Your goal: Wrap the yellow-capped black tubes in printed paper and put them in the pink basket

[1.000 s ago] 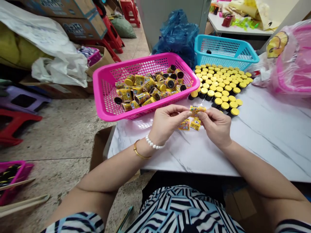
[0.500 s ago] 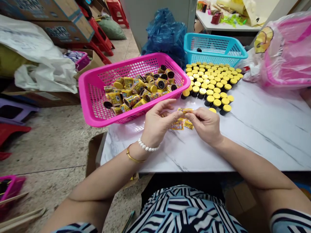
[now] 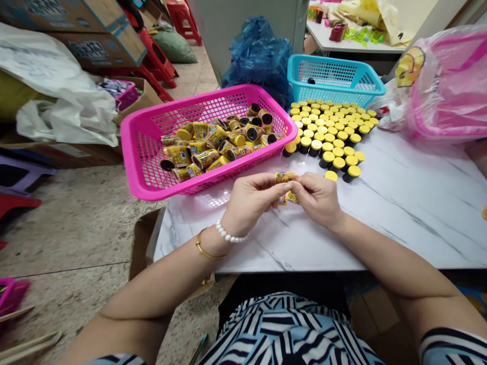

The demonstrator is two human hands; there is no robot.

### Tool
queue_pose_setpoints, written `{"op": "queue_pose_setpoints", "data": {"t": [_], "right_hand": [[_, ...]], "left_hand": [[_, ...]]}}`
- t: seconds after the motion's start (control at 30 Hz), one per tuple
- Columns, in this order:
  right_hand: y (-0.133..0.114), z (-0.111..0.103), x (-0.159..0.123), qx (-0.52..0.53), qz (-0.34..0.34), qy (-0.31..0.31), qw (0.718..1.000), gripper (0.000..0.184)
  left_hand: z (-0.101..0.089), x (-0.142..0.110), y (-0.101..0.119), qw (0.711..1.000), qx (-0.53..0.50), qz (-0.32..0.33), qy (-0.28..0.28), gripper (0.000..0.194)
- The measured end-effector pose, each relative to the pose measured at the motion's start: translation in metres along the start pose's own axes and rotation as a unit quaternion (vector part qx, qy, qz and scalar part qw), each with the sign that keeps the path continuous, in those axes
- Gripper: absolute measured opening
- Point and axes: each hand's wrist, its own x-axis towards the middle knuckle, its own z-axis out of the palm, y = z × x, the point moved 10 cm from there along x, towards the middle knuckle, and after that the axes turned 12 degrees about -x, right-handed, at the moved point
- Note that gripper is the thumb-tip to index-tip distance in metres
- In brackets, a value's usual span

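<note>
Between the fingertips of both hands is a small yellow printed label sleeve (image 3: 286, 177). My left hand (image 3: 249, 198), with a pearl bracelet at the wrist, pinches it from the left. From the right, my right hand (image 3: 318, 198) pinches the same sleeve, the two thumbs nearly meeting. More yellow sleeves (image 3: 292, 197) lie on the table just under the hands, partly hidden by them. Beyond my right hand a black tub with a yellow lid (image 3: 331, 176) stands alone, near a dense group of such tubs (image 3: 327, 137).
A pink basket (image 3: 133, 177) at the left holds many tubs in yellow labels (image 3: 206, 158). Behind the grouped tubs sits a blue basket (image 3: 335, 95). A blue plastic bag (image 3: 256, 56) stands at the back. A pink basket in clear plastic (image 3: 449, 96) is at the right.
My left hand has closed in on the sleeve, its raised fingers now curled near my right hand. The sleeve is held more level, and the hands cover more of the loose sleeves.
</note>
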Motion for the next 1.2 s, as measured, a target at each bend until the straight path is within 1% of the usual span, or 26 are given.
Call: {"op": "queue_pose_setpoints", "data": {"t": [0.07,0.1,0.13,0.17,0.2,0.23,0.27,0.3,0.33,0.37,0.4,0.43,0.5,0.53,0.57,0.63,0.67,0.73,0.8,0.87,0.93,1.0,1.07,1.1,1.17,1.2], "right_hand": [[-0.002,-0.002,0.005,-0.043,-0.022,-0.071,0.996,0.047],[0.0,-0.008,0.008,-0.095,-0.02,-0.101,0.99,0.044],[0.005,-0.017,0.011,-0.171,-0.004,-0.12,0.978,0.039],[0.014,-0.029,0.015,-0.272,0.026,-0.13,0.953,0.04],[0.026,-0.04,0.017,-0.371,0.063,-0.151,0.914,0.046],[0.039,-0.046,0.017,-0.44,0.098,-0.194,0.871,0.048],[0.051,-0.048,0.014,-0.482,0.124,-0.238,0.834,0.045],[0.06,-0.047,0.011,-0.501,0.138,-0.279,0.807,0.039],[0.066,-0.043,0.009,-0.499,0.142,-0.308,0.798,0.034],[0.067,-0.039,0.009,-0.481,0.136,-0.316,0.807,0.03],[0.065,-0.037,0.011,-0.448,0.128,-0.302,0.832,0.027],[0.06,-0.036,0.015,-0.395,0.121,-0.272,0.869,0.026],[0.049,-0.039,0.02,-0.22,0.123,-0.203,0.946,0.029],[0.043,-0.041,0.022,-0.111,0.126,-0.171,0.971,0.033],[0.039,-0.043,0.023,-0.006,0.13,-0.142,0.981,0.038],[0.033,-0.04,0.023,0.152,0.135,-0.104,0.974,0.041],[0.032,-0.036,0.022,0.201,0.137,-0.094,0.965,0.04],[0.032,-0.021,0.019,0.257,0.148,-0.091,0.951,0.038],[0.033,-0.006,0.015,0.276,0.16,-0.098,0.943,0.037],[0.031,-0.001,0.011,0.257,0.156,-0.084,0.95,0.035],[0.024,-0.008,0.009,0.194,0.129,-0.05,0.971,0.035],[0.014,-0.018,0.006,0.108,0.088,-0.016,0.99,0.037],[0.005,-0.023,0.002,0.046,0.053,-0.006,0.997,0.04],[0.003,-0.022,0.001,0.03,0.043,-0.013,0.999,0.04],[0.004,-0.021,0.001,0.02,0.039,-0.03,0.999,0.038],[0.005,-0.022,0.001,0.016,0.04,-0.03,0.999,0.036]], "left_hand": [[0.0,0.003,-0.006,0.999,-0.017,-0.036,-0.014,0.031],[-0.001,0.005,-0.01,0.998,-0.033,-0.055,-0.019,0.03],[-0.001,0.007,-0.012,0.996,-0.052,-0.074,-0.023,0.03],[-0.001,0.008,-0.015,0.993,-0.072,-0.092,-0.027,0.032],[-0.001,0.01,-0.018,0.989,-0.09,-0.111,-0.034,0.033],[0.001,0.011,-0.02,0.985,-0.106,-0.129,-0.042,0.034],[0.002,0.012,-0.021,0.981,-0.121,-0.143,-0.05,0.034],[0.003,0.013,-0.022,0.977,-0.137,-0.156,-0.055,0.033],[0.003,0.014,-0.022,0.972,-0.156,-0.166,-0.055,0.032],[0.003,0.015,-0.022,0.967,-0.174,-0.176,-0.052,0.03],[0.002,0.016,-0.022,0.963,-0.192,-0.185,-0.045,0.028],[0.001,0.017,-0.022,0.958,-0.209,-0.192,-0.034,0.025],[-0.001,0.018,-0.021,0.95,-0.237,-0.201,-0.011,0.019],[-0.002,0.018,-0.021,0.947,-0.249,-0.204,-0.003,0.016],[-0.001,0.018,-0.021,0.943,-0.26,-0.207,0.0,0.014],[0.001,0.017,-0.021,0.937,-0.278,-0.21,-0.003,0.014],[0.003,0.017,-0.022,0.935,-0.286,-0.209,-0.008,0.017],[0.005,0.016,-0.022,0.932,-0.297,-0.205,-0.019,0.022],[0.006,0.016,-0.023,0.932,-0.3,-0.202,-0.028,0.023],[0.007,0.017,-0.024,0.931,-0.304,-0.199,-0.031,0.023],[0.008,0.017,-0.025,0.929,-0.31,-0.199,-0.03,0.024],[0.008,0.018,-0.026,0.931,-0.306,-0.196,-0.031,0.024],[0.008,0.018,-0.025,0.942,-0.281,-0.179,-0.034,0.025],[0.007,0.019,-0.025,0.951,-0.26,-0.164,-0.037,0.027],[0.004,0.019,-0.021,0.971,-0.202,-0.119,-0.042,0.032],[0.001,0.02,-0.017,0.981,-0.172,-0.084,-0.037,0.035]]}}
